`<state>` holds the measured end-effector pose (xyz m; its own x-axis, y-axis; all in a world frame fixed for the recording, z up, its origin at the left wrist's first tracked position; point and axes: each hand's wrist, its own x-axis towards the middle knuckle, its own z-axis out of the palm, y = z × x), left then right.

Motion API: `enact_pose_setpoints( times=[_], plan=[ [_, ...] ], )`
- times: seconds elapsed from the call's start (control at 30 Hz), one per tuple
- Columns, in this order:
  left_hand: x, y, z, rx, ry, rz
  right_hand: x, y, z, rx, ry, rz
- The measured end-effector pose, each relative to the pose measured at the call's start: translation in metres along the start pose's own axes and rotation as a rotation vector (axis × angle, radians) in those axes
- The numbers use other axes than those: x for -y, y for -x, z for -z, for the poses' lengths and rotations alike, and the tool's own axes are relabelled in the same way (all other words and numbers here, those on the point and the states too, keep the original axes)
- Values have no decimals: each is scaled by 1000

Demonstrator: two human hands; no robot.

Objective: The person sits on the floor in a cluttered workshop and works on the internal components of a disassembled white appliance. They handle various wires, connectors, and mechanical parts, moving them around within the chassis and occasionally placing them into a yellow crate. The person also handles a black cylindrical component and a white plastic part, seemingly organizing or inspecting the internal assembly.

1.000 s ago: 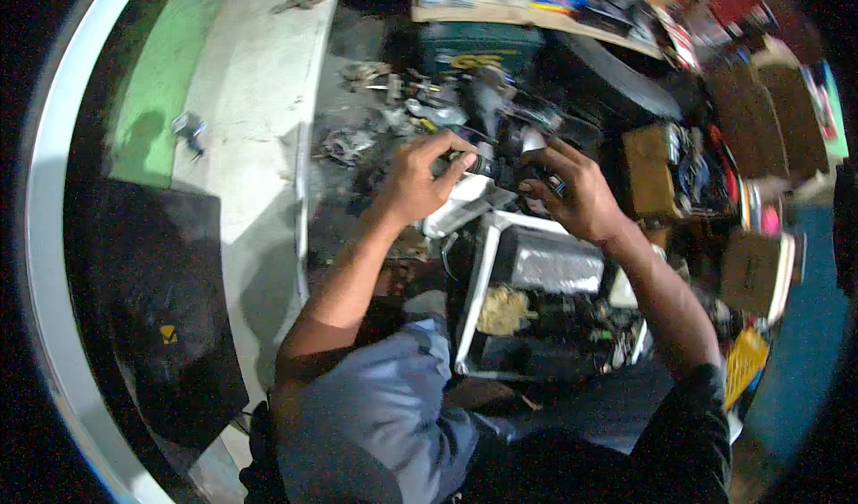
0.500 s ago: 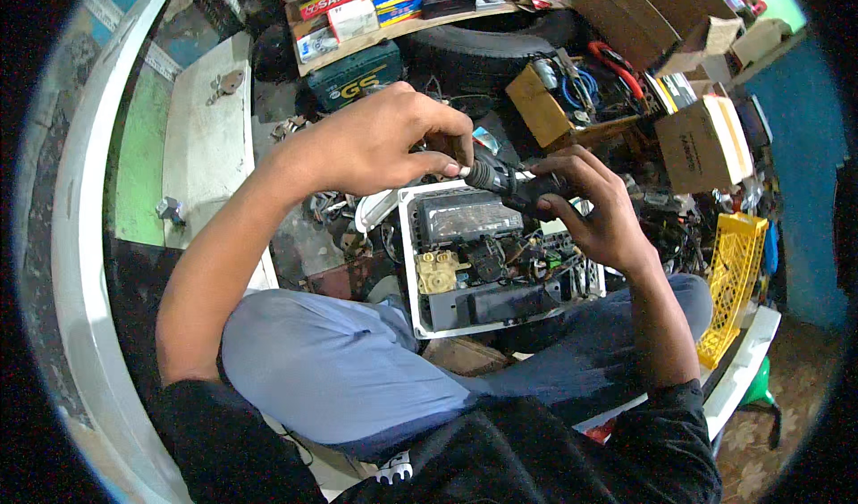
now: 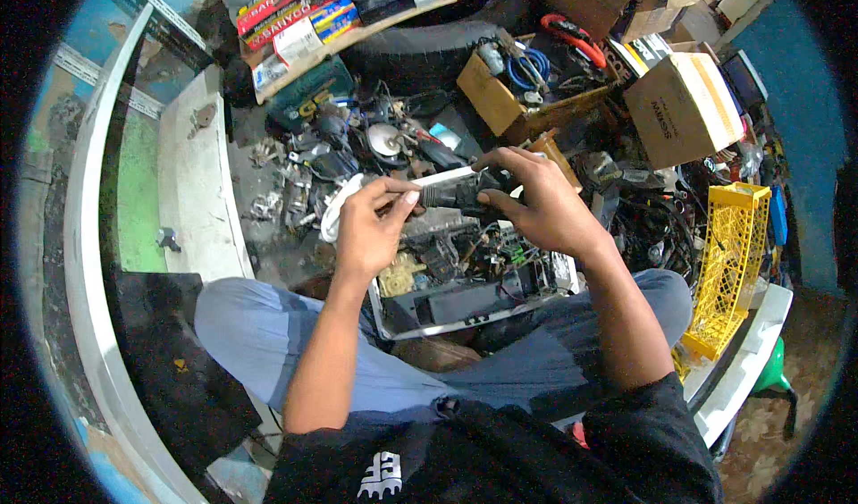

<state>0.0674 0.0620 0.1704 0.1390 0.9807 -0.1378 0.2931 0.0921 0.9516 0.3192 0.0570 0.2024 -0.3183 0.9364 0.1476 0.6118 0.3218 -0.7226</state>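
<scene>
Between my two hands is a black cylindrical part (image 3: 454, 194) with a ribbed, bellows-like left end. The thumb and fingers of my left hand (image 3: 368, 238) pinch that ribbed end. My right hand (image 3: 547, 202) grips the other end, its fingers hiding much of it. Below them, near my lap, lies a white-rimmed tray (image 3: 438, 328) full of parts. Among these are a pale yellow plastic piece (image 3: 400, 274), a long black housing (image 3: 465, 298) and small green and black bits.
Loose metal parts (image 3: 308, 173) crowd the floor beyond the tray. Behind are a tyre (image 3: 420, 44), a dark green case (image 3: 308, 93) and a shelf with small boxes (image 3: 295, 39). Cartons (image 3: 684, 111) and a yellow plastic crate (image 3: 728, 267) stand on the right.
My left hand has come lower and nearer, its forearm now more upright. The black part has moved left and slightly down with both hands. The whole view has shifted.
</scene>
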Motion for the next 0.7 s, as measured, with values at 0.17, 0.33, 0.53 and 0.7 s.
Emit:
enact_pose_setpoints(
  times=[0.17,0.33,0.53,0.7],
  plan=[
    [50,-23,-32,75,5,53,-32,10,-12,101,86,-73],
    [88,-42,-57,136,-319,-35,-55,12,-23,240,226,-175],
    [105,-37,-62,127,-415,-47,-68,-3,-36,312,486,-320],
    [124,-33,-71,175,-388,-289,-80,-11,-63,245,588,-314]
  ],
)
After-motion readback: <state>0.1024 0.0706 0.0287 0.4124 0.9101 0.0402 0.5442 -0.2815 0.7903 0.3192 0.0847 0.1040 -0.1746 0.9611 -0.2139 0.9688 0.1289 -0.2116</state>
